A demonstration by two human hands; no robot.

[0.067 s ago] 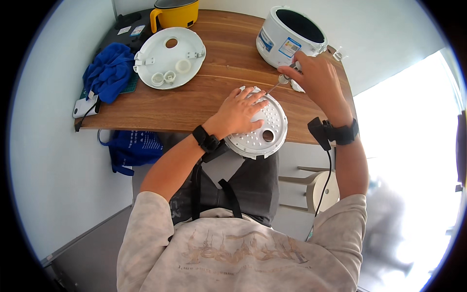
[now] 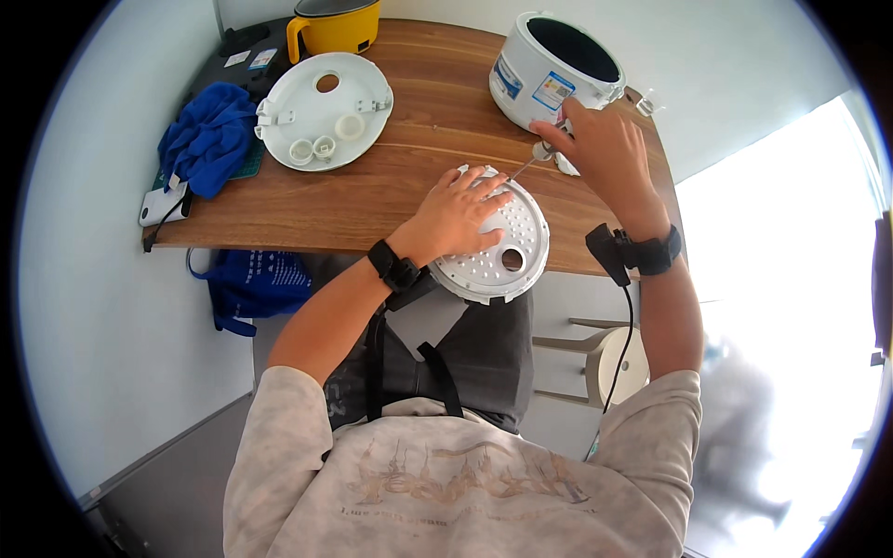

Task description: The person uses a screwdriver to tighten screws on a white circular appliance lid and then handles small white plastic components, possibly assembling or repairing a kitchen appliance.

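My left hand (image 2: 451, 219) lies flat with spread fingers on a round white inner lid plate (image 2: 526, 223), dotted with raised bumps and pierced by one round hole. The plate overhangs the near edge of the table. In my right hand (image 2: 609, 158) is a screwdriver (image 2: 540, 152), held slanting by its handle. Its thin shaft points down and left to the plate's far rim, close to my left fingertips. Whether a screw sits under the tip is too small to tell. Beyond my right hand stands a white rice cooker body (image 2: 516, 98), dark inside.
Far left on the wooden table (image 2: 437, 74) lies a white outer lid (image 2: 321, 102) carrying several small round plastic parts. Beside it are a crumpled blue cloth (image 2: 206, 135) and a white device (image 2: 166, 206) with a cable. A yellow pot (image 2: 344, 30) stands behind.
My right hand has turned slightly on the screwdriver handle, and its wrist has shifted a little to the left. My left hand and the lid plate stay in place.
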